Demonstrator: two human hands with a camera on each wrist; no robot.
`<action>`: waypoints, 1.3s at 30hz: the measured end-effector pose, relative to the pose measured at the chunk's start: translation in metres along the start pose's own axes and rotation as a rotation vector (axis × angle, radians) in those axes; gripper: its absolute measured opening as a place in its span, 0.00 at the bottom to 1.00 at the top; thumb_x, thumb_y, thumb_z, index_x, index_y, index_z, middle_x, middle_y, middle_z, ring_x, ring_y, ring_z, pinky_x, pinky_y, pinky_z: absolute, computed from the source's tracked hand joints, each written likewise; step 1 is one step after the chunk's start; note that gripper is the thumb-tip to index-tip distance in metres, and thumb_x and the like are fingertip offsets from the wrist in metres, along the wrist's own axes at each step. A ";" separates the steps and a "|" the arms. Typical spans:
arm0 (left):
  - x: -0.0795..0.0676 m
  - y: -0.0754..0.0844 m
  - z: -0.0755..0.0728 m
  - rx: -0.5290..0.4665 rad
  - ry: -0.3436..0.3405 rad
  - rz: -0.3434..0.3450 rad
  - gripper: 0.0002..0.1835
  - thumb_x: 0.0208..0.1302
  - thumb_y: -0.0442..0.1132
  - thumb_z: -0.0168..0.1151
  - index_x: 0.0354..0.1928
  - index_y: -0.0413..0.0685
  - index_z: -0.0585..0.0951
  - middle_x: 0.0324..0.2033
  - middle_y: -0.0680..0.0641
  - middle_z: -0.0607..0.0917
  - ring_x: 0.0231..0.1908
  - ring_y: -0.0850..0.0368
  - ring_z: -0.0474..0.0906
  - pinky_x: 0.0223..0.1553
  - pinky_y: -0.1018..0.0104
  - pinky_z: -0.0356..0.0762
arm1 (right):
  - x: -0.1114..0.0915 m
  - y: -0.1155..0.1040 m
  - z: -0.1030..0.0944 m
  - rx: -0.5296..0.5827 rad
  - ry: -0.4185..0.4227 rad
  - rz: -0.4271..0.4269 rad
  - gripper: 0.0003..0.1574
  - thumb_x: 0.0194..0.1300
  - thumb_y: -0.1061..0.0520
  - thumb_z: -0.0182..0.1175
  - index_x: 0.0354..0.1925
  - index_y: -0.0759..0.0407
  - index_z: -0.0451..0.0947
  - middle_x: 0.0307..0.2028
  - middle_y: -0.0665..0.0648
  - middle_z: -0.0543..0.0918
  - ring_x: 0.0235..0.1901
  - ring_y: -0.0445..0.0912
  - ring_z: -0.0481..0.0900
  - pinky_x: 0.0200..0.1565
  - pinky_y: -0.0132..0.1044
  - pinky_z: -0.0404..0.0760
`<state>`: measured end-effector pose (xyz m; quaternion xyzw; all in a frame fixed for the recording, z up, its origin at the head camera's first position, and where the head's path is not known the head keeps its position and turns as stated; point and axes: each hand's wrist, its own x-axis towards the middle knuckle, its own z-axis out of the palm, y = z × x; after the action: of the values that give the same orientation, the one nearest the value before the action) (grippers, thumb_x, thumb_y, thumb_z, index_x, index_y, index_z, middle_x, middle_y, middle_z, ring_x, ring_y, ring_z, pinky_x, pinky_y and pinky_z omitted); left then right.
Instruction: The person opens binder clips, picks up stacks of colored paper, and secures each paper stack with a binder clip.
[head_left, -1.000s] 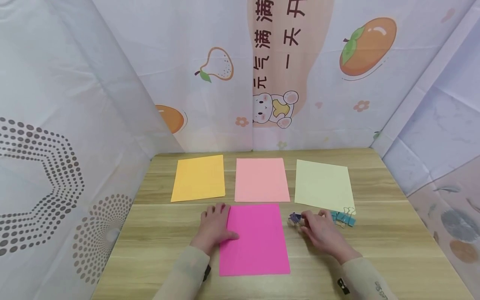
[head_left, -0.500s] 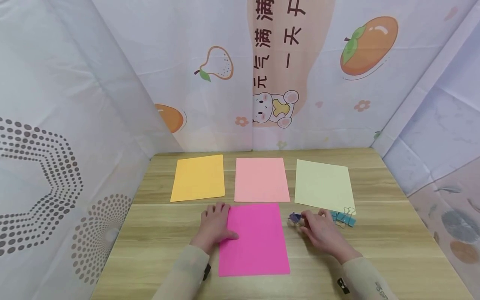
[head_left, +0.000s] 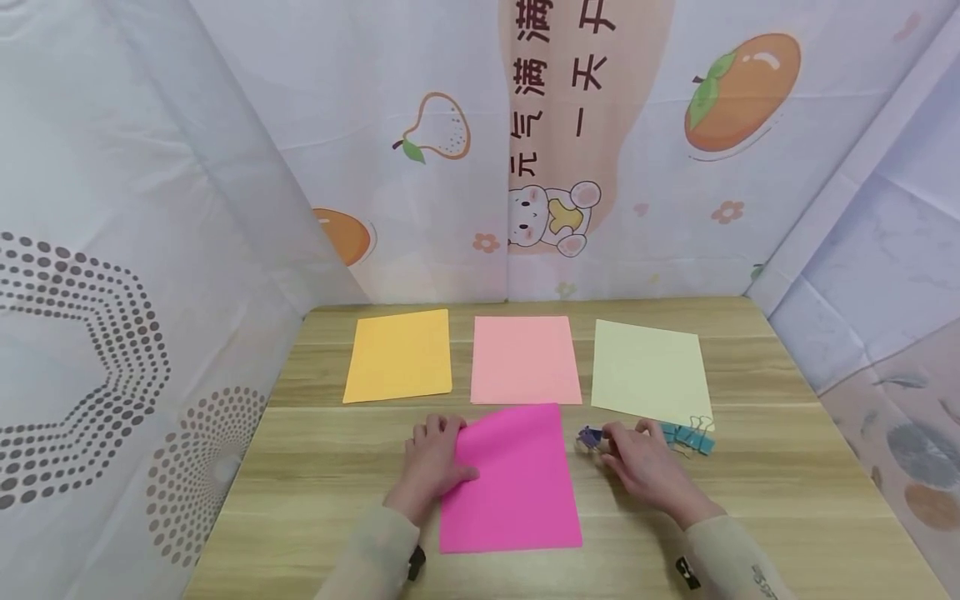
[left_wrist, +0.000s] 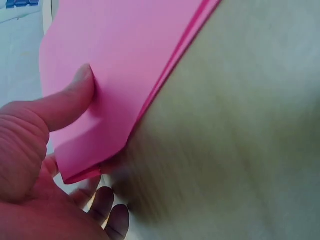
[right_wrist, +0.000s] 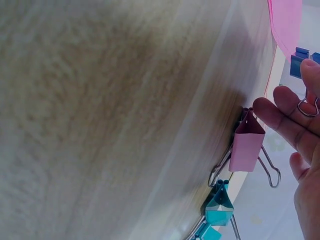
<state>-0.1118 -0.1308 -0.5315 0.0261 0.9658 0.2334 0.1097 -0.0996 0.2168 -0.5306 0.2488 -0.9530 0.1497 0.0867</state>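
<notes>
My left hand (head_left: 431, 462) grips the upper left corner of a magenta paper sheet (head_left: 513, 492). In the left wrist view the thumb lies on top of the magenta paper (left_wrist: 115, 45) and the fingers are beneath it, and more than one layer shows along the edge. That corner bows up off the table. My right hand (head_left: 648, 467) pinches a dark blue binder clip (head_left: 589, 437) to the right of the sheet; its wire handle sits between thumb and fingers in the right wrist view. Close by the fingertips stands a pink binder clip (right_wrist: 247, 150).
Teal binder clips (head_left: 693, 439) lie just right of my right hand. Along the back of the wooden table (head_left: 315, 467) are three sheets: orange paper (head_left: 399, 356), salmon pink paper (head_left: 523, 360) and pale green paper (head_left: 648, 371). A patterned curtain (head_left: 435, 208) hangs behind.
The left hand has drawn slightly down and in, and the magenta paper's upper left corner has lifted and curved. The right hand stays in place with the blue clip.
</notes>
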 end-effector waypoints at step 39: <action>-0.009 -0.003 0.002 -0.402 0.097 -0.241 0.39 0.69 0.36 0.58 0.78 0.37 0.56 0.50 0.28 0.80 0.47 0.33 0.78 0.49 0.36 0.75 | 0.000 -0.002 -0.002 -0.006 0.001 -0.048 0.23 0.60 0.56 0.74 0.49 0.59 0.75 0.25 0.43 0.80 0.25 0.34 0.72 0.50 0.49 0.66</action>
<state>-0.1028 -0.1336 -0.5331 -0.1228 0.9002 0.4073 0.0933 -0.0988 0.2160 -0.5286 0.2711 -0.9472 0.1449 0.0916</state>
